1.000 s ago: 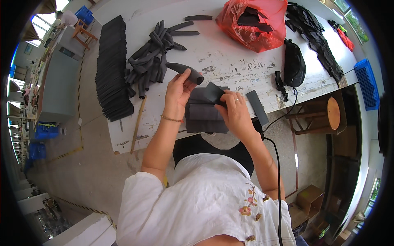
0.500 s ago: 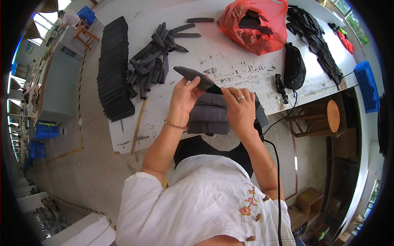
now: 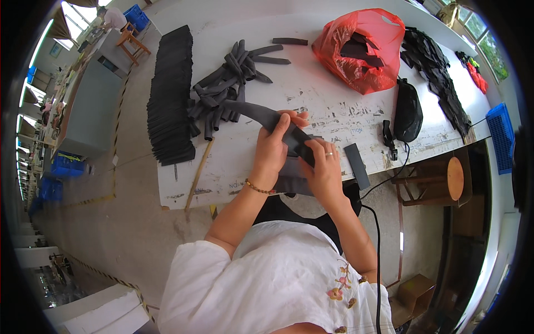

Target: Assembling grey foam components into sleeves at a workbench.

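A long dark grey fabric strip [image 3: 253, 112] is stretched slantwise between my hands over the table's near edge. My left hand [image 3: 272, 146] is closed around its middle, thumb on top, and the strip's far end sticks out to the left. My right hand [image 3: 324, 170] pinches the near end with fingers and thumb. Beneath the hands lies a stack of dark fabric pieces [image 3: 293, 185], partly hidden by them. Right of my right hand a flat dark strip [image 3: 356, 166] rests by the edge. A tangled pile of rolled grey strips [image 3: 233, 78] lies beyond my left hand.
A long row of stacked black pieces [image 3: 170, 94] lines the left of the white table [image 3: 339, 119]. A wooden stick [image 3: 199, 173] lies nearby. Farther right are a red plastic bag [image 3: 361, 53], black pouch [image 3: 409, 111], black pieces [image 3: 436, 78], blue crate [image 3: 499, 138] and stool [image 3: 455, 178].
The strip now reaches farther left from my left hand and hangs more loosely curved. My right hand has moved nearer to me, and the flat strip beside it shows more fully.
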Motion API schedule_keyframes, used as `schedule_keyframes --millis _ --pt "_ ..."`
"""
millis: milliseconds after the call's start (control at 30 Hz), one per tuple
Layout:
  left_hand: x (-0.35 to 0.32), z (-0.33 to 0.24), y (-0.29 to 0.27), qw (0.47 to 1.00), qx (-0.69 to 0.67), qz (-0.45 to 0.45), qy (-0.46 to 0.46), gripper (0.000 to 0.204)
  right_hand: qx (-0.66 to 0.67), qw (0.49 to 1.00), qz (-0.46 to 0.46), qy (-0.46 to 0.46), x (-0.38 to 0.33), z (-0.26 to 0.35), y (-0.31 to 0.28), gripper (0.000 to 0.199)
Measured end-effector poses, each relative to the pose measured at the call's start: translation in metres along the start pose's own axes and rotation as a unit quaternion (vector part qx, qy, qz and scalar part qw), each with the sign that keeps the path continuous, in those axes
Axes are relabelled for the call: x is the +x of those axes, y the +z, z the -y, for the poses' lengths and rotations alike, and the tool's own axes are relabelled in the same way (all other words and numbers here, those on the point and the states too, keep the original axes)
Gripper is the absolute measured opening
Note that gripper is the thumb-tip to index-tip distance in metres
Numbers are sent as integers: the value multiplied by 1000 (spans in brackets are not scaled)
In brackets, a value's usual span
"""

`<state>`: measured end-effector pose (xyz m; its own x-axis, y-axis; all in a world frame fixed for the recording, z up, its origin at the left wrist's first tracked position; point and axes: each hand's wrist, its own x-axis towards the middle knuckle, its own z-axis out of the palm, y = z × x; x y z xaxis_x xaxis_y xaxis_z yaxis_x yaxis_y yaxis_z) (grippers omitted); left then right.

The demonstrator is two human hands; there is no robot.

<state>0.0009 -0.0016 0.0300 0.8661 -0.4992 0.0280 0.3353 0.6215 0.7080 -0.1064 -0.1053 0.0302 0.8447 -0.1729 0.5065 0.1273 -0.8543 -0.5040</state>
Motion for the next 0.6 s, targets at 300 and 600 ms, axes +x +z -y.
schedule_keyframes --millis 300,600 --pt "-12 15 16 998 -29 -13 -50 22 66 997 1 -28 11 -5 1 37" --pt "-9 28 9 995 -91 14 -36 17 52 997 2 -50 19 -7 4 33"
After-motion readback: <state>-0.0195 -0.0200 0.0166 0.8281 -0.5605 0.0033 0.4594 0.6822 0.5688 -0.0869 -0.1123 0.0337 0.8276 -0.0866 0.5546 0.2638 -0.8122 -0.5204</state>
